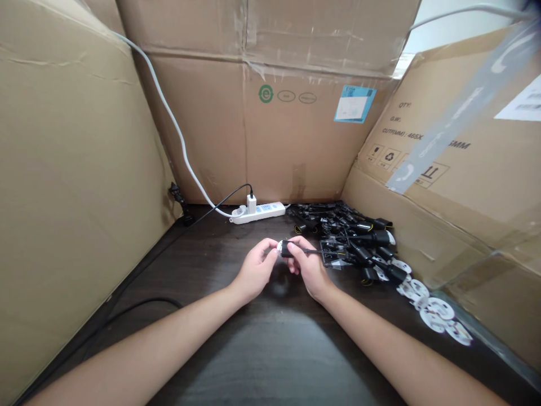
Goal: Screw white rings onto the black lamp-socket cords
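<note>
Over the dark tabletop point(270, 349), my two hands meet at one small assembly. My right hand point(307, 262) is closed around a black cylindrical part point(287, 248), from which a dark stem or cable runs right toward the pile. At its left end sits a small white round piece point(279, 247), pinched between the thumb and fingers of my left hand point(257, 268). Whether the white piece is fixed to the black part I cannot tell. Just right of my right hand lies a heap of black cylindrical parts with cables point(359, 242).
White round discs point(437, 313) trail along the right side. A white power strip point(264, 212) with a plugged-in adapter point(251, 203) lies at the back. Cardboard walls point(211, 129) enclose the left, back and right. A black cable point(143, 262) crosses the left side.
</note>
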The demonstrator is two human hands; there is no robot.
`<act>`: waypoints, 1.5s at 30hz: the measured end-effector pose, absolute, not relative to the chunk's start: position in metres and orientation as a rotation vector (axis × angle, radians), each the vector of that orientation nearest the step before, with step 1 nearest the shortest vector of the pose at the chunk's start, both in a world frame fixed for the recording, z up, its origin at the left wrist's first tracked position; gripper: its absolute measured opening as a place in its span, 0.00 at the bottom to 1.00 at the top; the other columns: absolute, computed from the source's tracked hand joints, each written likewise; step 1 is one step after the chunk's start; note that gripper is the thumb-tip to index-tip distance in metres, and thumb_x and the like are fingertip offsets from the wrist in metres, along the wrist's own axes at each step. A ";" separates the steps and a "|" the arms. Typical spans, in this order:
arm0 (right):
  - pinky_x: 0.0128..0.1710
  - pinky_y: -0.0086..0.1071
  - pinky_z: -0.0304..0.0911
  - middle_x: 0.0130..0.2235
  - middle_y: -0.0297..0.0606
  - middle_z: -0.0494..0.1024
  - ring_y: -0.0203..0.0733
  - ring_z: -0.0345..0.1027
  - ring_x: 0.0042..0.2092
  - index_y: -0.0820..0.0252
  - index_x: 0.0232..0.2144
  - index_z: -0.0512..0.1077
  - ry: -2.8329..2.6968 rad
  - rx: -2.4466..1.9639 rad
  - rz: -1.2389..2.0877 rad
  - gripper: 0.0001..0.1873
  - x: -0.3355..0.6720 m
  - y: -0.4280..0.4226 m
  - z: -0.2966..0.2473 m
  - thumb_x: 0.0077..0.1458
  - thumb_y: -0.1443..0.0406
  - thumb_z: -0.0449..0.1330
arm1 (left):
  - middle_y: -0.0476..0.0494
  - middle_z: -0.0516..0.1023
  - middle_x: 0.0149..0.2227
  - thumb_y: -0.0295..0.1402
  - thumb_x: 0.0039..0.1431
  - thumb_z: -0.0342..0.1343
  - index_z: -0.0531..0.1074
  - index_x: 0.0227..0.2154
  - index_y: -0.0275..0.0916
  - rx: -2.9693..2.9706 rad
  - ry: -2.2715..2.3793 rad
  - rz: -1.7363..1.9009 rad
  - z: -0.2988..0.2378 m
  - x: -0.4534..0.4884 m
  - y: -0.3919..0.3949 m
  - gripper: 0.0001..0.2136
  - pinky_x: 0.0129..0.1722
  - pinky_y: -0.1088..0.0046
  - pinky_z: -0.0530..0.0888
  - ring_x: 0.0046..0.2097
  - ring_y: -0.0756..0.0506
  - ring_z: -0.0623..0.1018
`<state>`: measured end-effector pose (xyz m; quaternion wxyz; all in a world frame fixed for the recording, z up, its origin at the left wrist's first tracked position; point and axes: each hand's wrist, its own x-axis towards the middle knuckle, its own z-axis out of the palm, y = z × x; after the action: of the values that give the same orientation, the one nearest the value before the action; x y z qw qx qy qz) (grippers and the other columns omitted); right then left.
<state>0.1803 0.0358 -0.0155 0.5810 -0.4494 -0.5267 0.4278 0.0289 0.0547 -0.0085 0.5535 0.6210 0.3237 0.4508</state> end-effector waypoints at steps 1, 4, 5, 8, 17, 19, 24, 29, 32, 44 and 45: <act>0.20 0.26 0.54 0.21 0.26 0.68 0.32 0.59 0.20 0.58 0.35 0.69 -1.230 -1.052 1.002 0.17 0.180 0.036 -0.016 0.58 0.50 0.61 | 0.58 0.62 0.18 0.45 0.62 0.52 0.68 0.36 0.36 1.469 0.768 1.062 -0.009 0.029 0.055 0.15 0.14 0.81 0.60 0.16 0.55 0.60; 0.20 0.25 0.54 0.20 0.26 0.68 0.32 0.59 0.20 0.58 0.35 0.69 -1.235 -1.060 1.005 0.18 0.181 0.036 -0.016 0.58 0.50 0.61 | 0.58 0.62 0.18 0.44 0.62 0.52 0.68 0.36 0.36 1.469 0.775 1.050 -0.009 0.028 0.055 0.14 0.14 0.81 0.60 0.16 0.55 0.60; 0.20 0.25 0.53 0.20 0.26 0.67 0.32 0.59 0.20 0.58 0.35 0.69 -1.238 -1.063 1.006 0.18 0.181 0.036 -0.016 0.58 0.50 0.61 | 0.58 0.62 0.18 0.44 0.61 0.52 0.68 0.36 0.37 1.467 0.776 1.047 -0.009 0.028 0.055 0.14 0.14 0.81 0.60 0.16 0.55 0.60; 0.20 0.26 0.53 0.20 0.26 0.67 0.33 0.59 0.20 0.57 0.35 0.68 -1.239 -1.067 1.010 0.18 0.180 0.035 -0.015 0.58 0.49 0.61 | 0.58 0.62 0.18 0.45 0.61 0.53 0.68 0.37 0.37 1.465 0.778 1.045 -0.010 0.029 0.055 0.14 0.14 0.81 0.60 0.16 0.55 0.59; 0.20 0.26 0.53 0.20 0.26 0.67 0.33 0.59 0.20 0.58 0.34 0.68 -1.230 -1.068 1.022 0.17 0.179 0.034 -0.011 0.57 0.50 0.61 | 0.57 0.65 0.19 0.47 0.60 0.56 0.67 0.36 0.37 1.481 0.790 1.043 -0.008 0.029 0.055 0.16 0.13 0.82 0.59 0.16 0.55 0.61; 0.19 0.25 0.52 0.20 0.26 0.67 0.33 0.59 0.20 0.58 0.34 0.68 -1.233 -1.065 1.025 0.18 0.180 0.034 -0.012 0.57 0.50 0.61 | 0.57 0.66 0.19 0.47 0.59 0.56 0.67 0.36 0.37 1.485 0.795 1.038 -0.008 0.029 0.054 0.16 0.13 0.82 0.59 0.16 0.55 0.62; 0.19 0.26 0.52 0.20 0.26 0.67 0.33 0.59 0.20 0.57 0.34 0.69 -1.221 -1.060 1.041 0.17 0.180 0.034 -0.012 0.57 0.50 0.61 | 0.56 0.67 0.20 0.47 0.59 0.57 0.68 0.35 0.37 1.491 0.794 1.034 -0.006 0.029 0.054 0.16 0.13 0.82 0.59 0.16 0.56 0.62; 0.19 0.26 0.52 0.20 0.26 0.67 0.33 0.59 0.20 0.57 0.33 0.69 -1.221 -1.050 1.040 0.17 0.179 0.034 -0.012 0.57 0.50 0.61 | 0.57 0.66 0.19 0.46 0.59 0.57 0.66 0.35 0.38 1.490 0.797 1.037 -0.008 0.029 0.056 0.15 0.12 0.82 0.59 0.15 0.56 0.62; 0.19 0.26 0.53 0.20 0.26 0.68 0.33 0.60 0.20 0.57 0.33 0.69 -1.233 -1.046 1.042 0.16 0.180 0.034 -0.013 0.57 0.51 0.61 | 0.59 0.65 0.17 0.45 0.60 0.56 0.65 0.34 0.39 1.497 0.800 1.034 -0.010 0.028 0.056 0.14 0.12 0.83 0.58 0.14 0.55 0.61; 0.18 0.25 0.52 0.19 0.26 0.68 0.33 0.60 0.19 0.58 0.32 0.69 -1.213 -1.061 1.042 0.17 0.178 0.034 -0.011 0.56 0.50 0.61 | 0.60 0.62 0.15 0.48 0.59 0.56 0.64 0.34 0.39 1.457 0.766 1.017 -0.011 0.029 0.055 0.16 0.12 0.83 0.57 0.14 0.55 0.60; 0.18 0.25 0.52 0.19 0.26 0.68 0.33 0.60 0.19 0.57 0.32 0.69 -1.215 -1.060 1.039 0.17 0.178 0.034 -0.011 0.56 0.50 0.61 | 0.61 0.62 0.15 0.48 0.59 0.56 0.63 0.33 0.40 1.447 0.760 1.016 -0.010 0.029 0.055 0.16 0.12 0.83 0.57 0.14 0.55 0.60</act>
<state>0.1782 0.0344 -0.0111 0.5743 -0.4525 -0.5184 0.4435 0.0285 0.0549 -0.0105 0.5717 0.6169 0.3241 0.4332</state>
